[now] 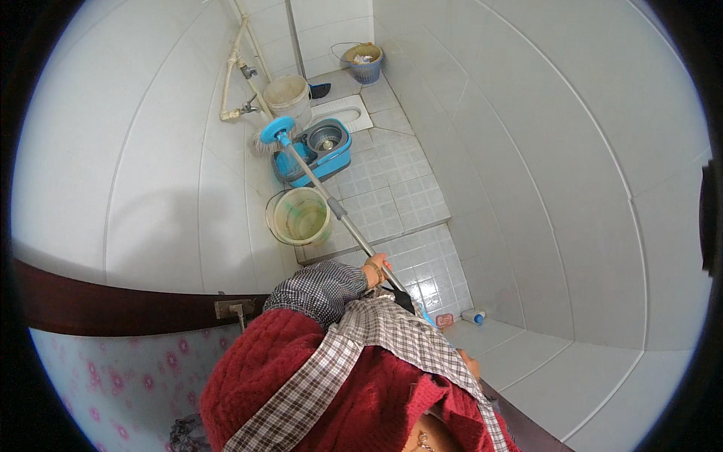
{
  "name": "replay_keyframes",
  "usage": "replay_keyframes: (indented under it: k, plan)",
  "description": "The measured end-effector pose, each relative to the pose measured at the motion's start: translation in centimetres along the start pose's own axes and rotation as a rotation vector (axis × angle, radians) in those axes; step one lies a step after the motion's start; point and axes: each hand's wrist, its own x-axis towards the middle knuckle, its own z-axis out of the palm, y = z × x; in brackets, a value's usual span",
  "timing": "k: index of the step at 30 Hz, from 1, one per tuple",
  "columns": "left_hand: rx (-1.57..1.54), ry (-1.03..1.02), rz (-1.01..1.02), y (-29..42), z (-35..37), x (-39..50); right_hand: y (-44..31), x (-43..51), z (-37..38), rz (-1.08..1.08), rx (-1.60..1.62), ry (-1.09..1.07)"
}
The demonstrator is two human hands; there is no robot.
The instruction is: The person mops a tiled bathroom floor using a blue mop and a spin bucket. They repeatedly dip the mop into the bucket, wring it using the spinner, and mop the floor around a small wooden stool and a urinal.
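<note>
My left hand (377, 269) is closed around the metal pole of a spin mop (356, 230), in the part below the grey collar. The pole slants away to the mop's blue round head (278, 130) with its grey-white strands. That head appears raised beside the left wall, over the far-left side of a blue and grey spin mop bucket (333, 164). My right hand (470, 363) shows only in part beyond the checked apron (390, 322); its fingers are hidden. A blue piece of the handle's near end shows past the apron. A pale bucket (305, 217) with greenish liquid stands below the pole.
A floor step (395, 234) crosses before me. Farther back are a whitish bucket (287, 96), a squat toilet (366, 120), a black broom head (320, 90) and a basket (366, 70). Pipes with taps (248, 106) run along the left wall. A white bottle (470, 315) lies right.
</note>
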Motion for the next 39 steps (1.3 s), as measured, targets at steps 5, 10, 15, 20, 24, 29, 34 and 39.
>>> replay_keyframes:
  k: [5, 10, 15, 20, 24, 29, 34, 39]
  plan:
    - [0.079, -0.032, 0.021, -0.1, 0.5, -1.1, 2.0, -0.7, 2.5, 0.015, 0.2, -0.032]
    - [0.149, 0.025, 0.147, 0.1, -0.1, -0.5, -0.4, -0.5, 2.1, 0.024, 0.333, -0.093]
    - [0.247, -0.014, 0.174, -0.1, 0.3, 0.1, -0.2, -0.4, 1.7, 0.082, 0.616, -0.29]
    - [0.415, 0.134, 0.225, 1.2, -1.3, 2.0, 0.7, 1.1, 1.0, 0.274, 0.907, -0.617]
    - [0.364, 0.084, 0.271, 0.4, 0.8, -1.9, 0.7, 1.1, -0.1, 0.379, 1.02, -0.662]
    - [0.342, 0.075, 0.279, 0.9, 0.3, -3.2, -1.1, 1.6, -1.9, 0.46, 1.03, -0.662]
    - [0.135, 0.134, 0.323, 0.6, 0.4, -2.7, 0.9, 2.5, -0.2, 0.371, 0.993, -0.744]
    - [0.197, 0.179, 0.289, 0.9, 0.0, -1.6, 0.8, 2.5, -0.1, 0.219, 0.825, -0.568]
